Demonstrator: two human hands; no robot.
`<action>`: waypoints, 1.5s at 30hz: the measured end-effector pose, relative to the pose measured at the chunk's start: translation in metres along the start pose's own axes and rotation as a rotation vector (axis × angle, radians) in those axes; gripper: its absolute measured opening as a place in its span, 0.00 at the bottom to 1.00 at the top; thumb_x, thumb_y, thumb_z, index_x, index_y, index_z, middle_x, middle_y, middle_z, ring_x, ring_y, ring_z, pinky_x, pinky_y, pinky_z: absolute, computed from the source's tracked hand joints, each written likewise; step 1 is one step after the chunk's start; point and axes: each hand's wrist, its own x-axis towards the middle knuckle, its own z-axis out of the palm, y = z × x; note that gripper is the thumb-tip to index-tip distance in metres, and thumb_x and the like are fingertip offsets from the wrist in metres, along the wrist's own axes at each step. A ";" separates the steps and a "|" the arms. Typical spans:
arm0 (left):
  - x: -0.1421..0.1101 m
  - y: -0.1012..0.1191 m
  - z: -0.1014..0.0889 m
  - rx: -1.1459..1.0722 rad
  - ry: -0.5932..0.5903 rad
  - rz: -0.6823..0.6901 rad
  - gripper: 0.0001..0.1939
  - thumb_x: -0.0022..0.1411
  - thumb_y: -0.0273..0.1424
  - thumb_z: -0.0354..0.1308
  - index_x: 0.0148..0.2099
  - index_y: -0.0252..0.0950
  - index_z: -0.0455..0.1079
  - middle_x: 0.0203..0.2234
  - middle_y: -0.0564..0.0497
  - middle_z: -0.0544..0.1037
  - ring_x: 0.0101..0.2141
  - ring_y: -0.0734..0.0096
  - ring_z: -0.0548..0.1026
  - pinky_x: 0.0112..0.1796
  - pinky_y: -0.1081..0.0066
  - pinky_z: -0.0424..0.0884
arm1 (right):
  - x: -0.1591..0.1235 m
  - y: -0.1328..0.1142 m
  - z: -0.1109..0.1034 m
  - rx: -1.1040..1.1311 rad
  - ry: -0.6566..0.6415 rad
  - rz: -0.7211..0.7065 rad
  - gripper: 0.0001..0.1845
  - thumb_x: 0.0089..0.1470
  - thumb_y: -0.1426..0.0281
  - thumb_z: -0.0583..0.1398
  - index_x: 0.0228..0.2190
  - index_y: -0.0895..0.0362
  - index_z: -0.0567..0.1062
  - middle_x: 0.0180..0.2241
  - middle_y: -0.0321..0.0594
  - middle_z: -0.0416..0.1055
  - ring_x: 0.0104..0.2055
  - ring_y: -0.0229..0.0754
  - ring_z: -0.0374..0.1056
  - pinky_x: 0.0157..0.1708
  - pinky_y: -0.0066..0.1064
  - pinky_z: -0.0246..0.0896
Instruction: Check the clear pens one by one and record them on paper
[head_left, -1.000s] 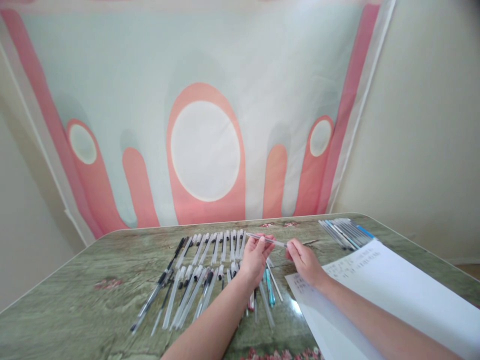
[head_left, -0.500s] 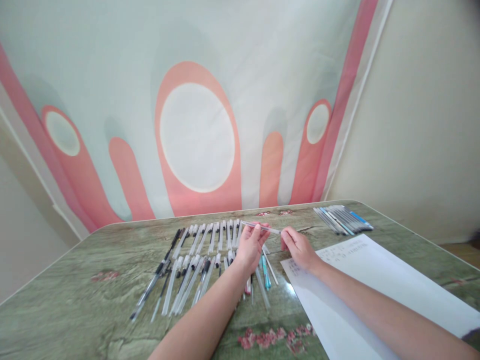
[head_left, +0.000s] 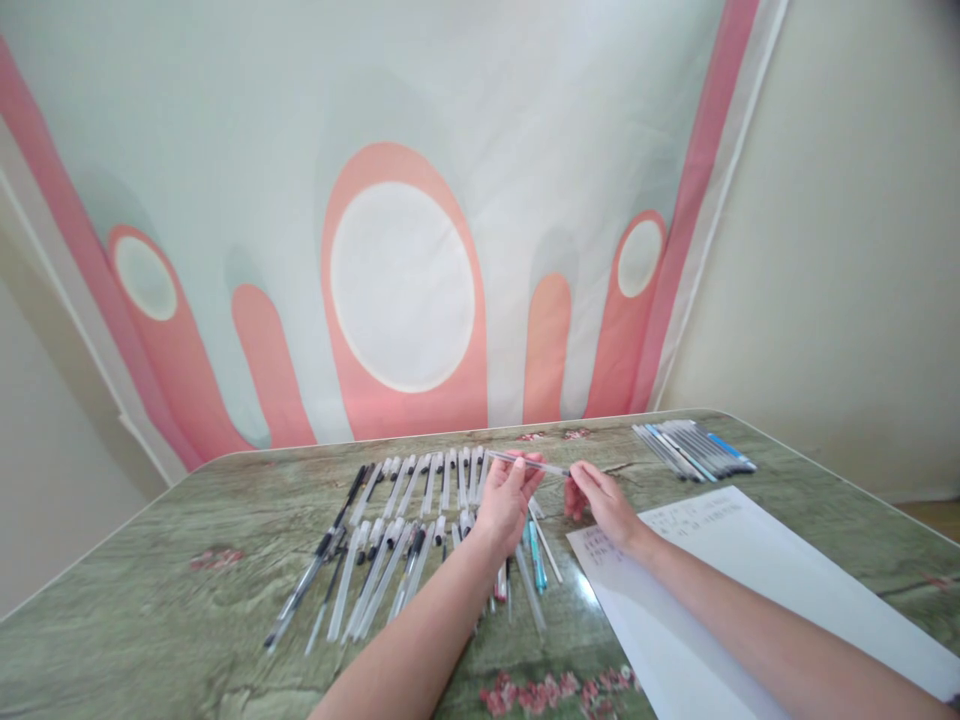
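Observation:
A slim clear pen [head_left: 551, 467] is held level above the table, between my two hands. My left hand [head_left: 502, 508] pinches its barrel with thumb and fingers, and the left end pokes out past them. At the right end, a dark part shows by the fingertips of my right hand [head_left: 606, 506], which are closed on it; the rest of that end is hidden. Below and left of my left hand lie a back row of clear capped pens [head_left: 429, 484] and a front row of pens [head_left: 384, 580]. My left forearm covers part of the front row.
White paper with handwriting [head_left: 720, 590] lies under my right forearm. A bunch of grey and blue pens [head_left: 694, 452] rests at the back right. A turquoise pen [head_left: 537, 558] is below my hands. The wood-patterned table [head_left: 150, 590] meets a printed curtain [head_left: 510, 230] behind.
The view has tilted slightly. A dark part at the pen's right end now shows beside my right fingers, which have shifted a little. My left hand keeps its hold.

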 end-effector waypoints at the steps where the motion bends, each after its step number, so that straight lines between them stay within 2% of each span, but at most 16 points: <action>1: 0.000 0.000 0.000 0.009 -0.001 0.002 0.10 0.53 0.29 0.58 0.37 0.35 0.60 0.33 0.50 0.74 0.38 0.74 0.73 0.47 0.66 0.63 | 0.000 -0.001 0.000 -0.034 -0.004 -0.012 0.20 0.53 0.52 0.48 0.25 0.54 0.63 0.19 0.33 0.63 0.20 0.37 0.63 0.18 0.27 0.58; 6: -0.002 0.002 0.003 0.073 -0.030 0.034 0.10 0.53 0.30 0.58 0.37 0.35 0.61 0.33 0.50 0.73 0.38 0.73 0.72 0.47 0.65 0.63 | 0.000 -0.002 0.001 -0.075 -0.027 -0.019 0.21 0.53 0.51 0.47 0.21 0.54 0.61 0.17 0.32 0.61 0.20 0.37 0.62 0.19 0.28 0.57; 10: -0.003 0.002 0.004 0.082 -0.060 0.047 0.09 0.54 0.29 0.57 0.37 0.35 0.61 0.33 0.50 0.74 0.38 0.73 0.72 0.47 0.65 0.63 | 0.001 0.000 0.001 0.117 -0.045 0.075 0.21 0.53 0.51 0.49 0.22 0.55 0.59 0.15 0.29 0.57 0.18 0.36 0.61 0.18 0.26 0.55; 13: -0.003 0.003 0.006 -0.014 -0.016 0.008 0.07 0.55 0.27 0.57 0.37 0.35 0.62 0.33 0.50 0.74 0.38 0.74 0.73 0.47 0.67 0.64 | 0.002 0.000 -0.001 0.214 -0.077 0.113 0.18 0.53 0.53 0.49 0.24 0.56 0.60 0.17 0.31 0.59 0.20 0.36 0.62 0.18 0.26 0.56; 16: -0.005 0.004 0.010 -0.133 0.065 -0.096 0.05 0.55 0.25 0.56 0.36 0.34 0.63 0.34 0.48 0.75 0.38 0.73 0.73 0.46 0.70 0.66 | 0.001 -0.005 0.000 0.131 -0.082 -0.001 0.16 0.49 0.57 0.56 0.35 0.55 0.64 0.30 0.39 0.67 0.32 0.41 0.67 0.23 0.28 0.62; 18: -0.008 0.005 0.014 -0.169 0.082 -0.174 0.04 0.56 0.24 0.56 0.35 0.32 0.64 0.35 0.46 0.75 0.37 0.73 0.74 0.44 0.72 0.68 | -0.002 -0.011 0.001 0.049 -0.127 -0.119 0.26 0.45 0.61 0.60 0.46 0.52 0.61 0.43 0.43 0.66 0.43 0.44 0.65 0.33 0.33 0.65; 20: -0.011 0.006 0.018 -0.154 0.044 -0.244 0.03 0.56 0.23 0.55 0.36 0.31 0.65 0.35 0.45 0.75 0.37 0.73 0.74 0.43 0.73 0.68 | -0.004 -0.018 0.003 -0.028 -0.177 -0.213 0.33 0.46 0.62 0.61 0.52 0.51 0.57 0.51 0.44 0.61 0.49 0.46 0.61 0.43 0.38 0.62; 23: -0.015 0.005 0.023 -0.081 -0.058 -0.315 0.05 0.56 0.25 0.56 0.37 0.30 0.67 0.34 0.44 0.75 0.35 0.72 0.74 0.43 0.72 0.68 | -0.007 -0.025 0.005 -0.177 -0.152 -0.323 0.27 0.52 0.60 0.55 0.53 0.50 0.58 0.53 0.43 0.58 0.55 0.45 0.54 0.53 0.41 0.51; 25: -0.017 0.003 0.025 -0.031 -0.109 -0.317 0.05 0.56 0.26 0.56 0.36 0.30 0.68 0.34 0.44 0.75 0.36 0.71 0.74 0.44 0.70 0.67 | -0.008 -0.027 0.004 -0.257 -0.106 -0.380 0.23 0.56 0.58 0.49 0.52 0.50 0.61 0.53 0.42 0.58 0.57 0.44 0.51 0.56 0.40 0.44; 27: -0.020 0.001 0.027 0.051 -0.154 -0.302 0.06 0.57 0.29 0.55 0.35 0.31 0.68 0.33 0.45 0.75 0.36 0.69 0.74 0.44 0.67 0.67 | -0.008 -0.029 0.002 -0.295 -0.083 -0.400 0.23 0.58 0.57 0.45 0.51 0.51 0.64 0.51 0.42 0.59 0.56 0.43 0.52 0.56 0.39 0.45; 31: -0.035 -0.002 0.034 0.438 -0.400 -0.282 0.12 0.57 0.36 0.53 0.38 0.33 0.70 0.33 0.43 0.75 0.33 0.64 0.74 0.39 0.63 0.68 | -0.003 -0.033 -0.009 -0.370 0.010 -0.344 0.26 0.59 0.55 0.40 0.45 0.50 0.71 0.36 0.40 0.65 0.41 0.41 0.62 0.46 0.35 0.56; 34: -0.054 -0.002 0.040 0.747 -0.593 -0.122 0.13 0.53 0.33 0.57 0.42 0.37 0.71 0.36 0.43 0.75 0.34 0.62 0.73 0.39 0.63 0.66 | 0.004 -0.035 -0.019 -0.349 0.096 -0.298 0.29 0.58 0.54 0.39 0.41 0.51 0.74 0.27 0.37 0.63 0.32 0.39 0.62 0.38 0.32 0.58; 37: -0.071 -0.002 0.044 0.915 -0.704 0.048 0.12 0.53 0.30 0.56 0.41 0.39 0.72 0.36 0.44 0.75 0.38 0.57 0.72 0.44 0.62 0.63 | 0.011 -0.035 -0.029 -0.240 0.121 -0.236 0.32 0.57 0.52 0.37 0.40 0.52 0.74 0.25 0.36 0.63 0.27 0.37 0.61 0.31 0.30 0.59; 40: -0.078 -0.005 0.048 1.156 -0.879 0.155 0.11 0.55 0.29 0.51 0.40 0.41 0.71 0.38 0.44 0.74 0.41 0.57 0.71 0.44 0.64 0.63 | 0.015 -0.034 -0.035 -0.177 0.139 -0.179 0.36 0.56 0.49 0.36 0.37 0.55 0.76 0.20 0.36 0.62 0.23 0.35 0.60 0.27 0.28 0.58; 43: -0.080 -0.011 0.050 1.450 -1.059 0.219 0.11 0.58 0.29 0.48 0.41 0.38 0.69 0.41 0.44 0.73 0.43 0.59 0.70 0.44 0.65 0.64 | 0.017 -0.033 -0.037 -0.052 0.125 -0.108 0.36 0.53 0.46 0.40 0.35 0.58 0.76 0.16 0.35 0.61 0.19 0.35 0.59 0.21 0.27 0.58; 45: -0.080 -0.015 0.052 1.618 -1.128 0.226 0.11 0.58 0.31 0.48 0.41 0.35 0.68 0.42 0.44 0.72 0.44 0.60 0.69 0.44 0.64 0.64 | 0.018 -0.035 -0.037 0.046 0.110 -0.068 0.32 0.50 0.46 0.45 0.35 0.58 0.75 0.19 0.37 0.65 0.19 0.35 0.62 0.18 0.26 0.58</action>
